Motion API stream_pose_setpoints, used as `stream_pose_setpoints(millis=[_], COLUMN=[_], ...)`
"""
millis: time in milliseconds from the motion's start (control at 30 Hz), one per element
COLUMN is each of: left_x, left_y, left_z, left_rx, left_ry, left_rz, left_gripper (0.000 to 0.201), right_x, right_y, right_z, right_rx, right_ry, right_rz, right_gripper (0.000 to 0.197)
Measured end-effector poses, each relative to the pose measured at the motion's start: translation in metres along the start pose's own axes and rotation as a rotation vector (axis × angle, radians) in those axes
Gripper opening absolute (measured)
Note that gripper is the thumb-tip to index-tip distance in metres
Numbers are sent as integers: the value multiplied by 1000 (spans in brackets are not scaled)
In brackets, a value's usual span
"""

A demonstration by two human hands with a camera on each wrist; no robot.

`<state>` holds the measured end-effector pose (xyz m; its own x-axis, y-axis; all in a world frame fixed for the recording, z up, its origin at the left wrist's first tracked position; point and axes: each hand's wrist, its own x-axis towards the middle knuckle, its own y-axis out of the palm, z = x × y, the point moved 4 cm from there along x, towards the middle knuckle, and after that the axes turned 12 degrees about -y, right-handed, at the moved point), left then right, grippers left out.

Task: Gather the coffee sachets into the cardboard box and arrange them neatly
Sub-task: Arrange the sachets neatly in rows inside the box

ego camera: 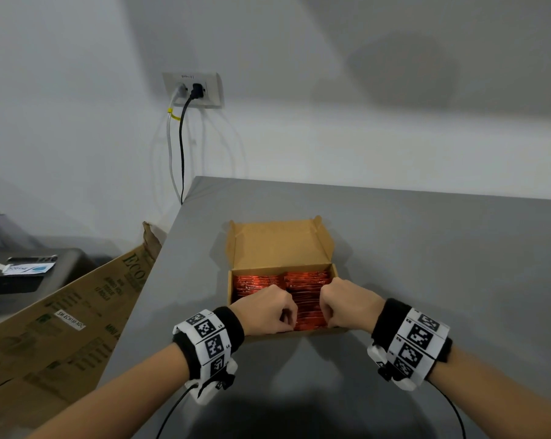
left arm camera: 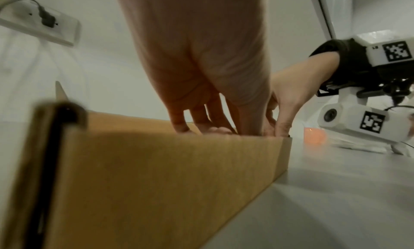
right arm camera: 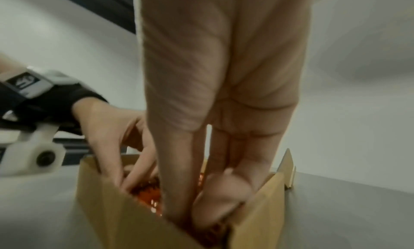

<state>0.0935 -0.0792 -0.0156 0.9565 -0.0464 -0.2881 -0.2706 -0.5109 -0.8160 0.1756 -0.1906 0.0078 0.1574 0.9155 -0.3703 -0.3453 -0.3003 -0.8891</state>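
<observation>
Shiny orange-red foil coffee sachets [ego camera: 302, 282] stand in rows inside the open brown cardboard box [ego camera: 280, 245] on the grey table [ego camera: 426, 248]. Left hand [ego camera: 264, 308] and right hand [ego camera: 347, 304] both reach down into the box's near end, side by side, fingers [right arm camera: 139, 173] curled in among the sachets, gripping them. Wrists bent downward over the near wall.

Fingertips [ego camera: 285, 321] hidden among sachets [ego camera: 305, 280]
</observation>
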Motion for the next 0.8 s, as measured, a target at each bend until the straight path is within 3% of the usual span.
stream_pose_setpoints(millis=[133, 233, 300, 367, 433, 500, 567, 667, 733, 800], left_x=[-3, -13, -26, -34, -38, -41, -40, -35, -32, -31], left_y=[-3, -24, -32, -22, -2, 16, 24, 24, 15, 8], left_z=[0, 22, 40, 48, 48, 49, 55, 59, 55, 57], left_rx=[-42, -47, 42, 181, 266, 361, 472, 530, 470, 256], left_ry=[-10, -136, -214, -291, -313, -322, -363, -383, -323, -311], left_rz=[-30, -318, -496, -410, -244, -179, -171, -160, -178, -245], left_gripper=[8, 14, 22, 51, 81, 81, 78, 77, 87, 95], right_x=[-2, -7, -10, -12, -11, -8, -6, -3, -1, 0], right_y=[2, 0, 0, 10, 26, 44, 59, 63, 58, 54], right_z=[6, -15, -26, -20, -3, 5, 2, -1, 2, 0], right_rx=[-108, 13, 78, 89, 87, -43, -130, -194, -231, -156], right_ry=[22, 68, 53, -23, -93, -79, -9, 84, 64, 11], right_rz=[-25, -146, -305, -385, -324, -246, -150, -127, -186, -226], right_gripper=[11, 7, 17, 42, 69, 78, 73, 72, 80, 87])
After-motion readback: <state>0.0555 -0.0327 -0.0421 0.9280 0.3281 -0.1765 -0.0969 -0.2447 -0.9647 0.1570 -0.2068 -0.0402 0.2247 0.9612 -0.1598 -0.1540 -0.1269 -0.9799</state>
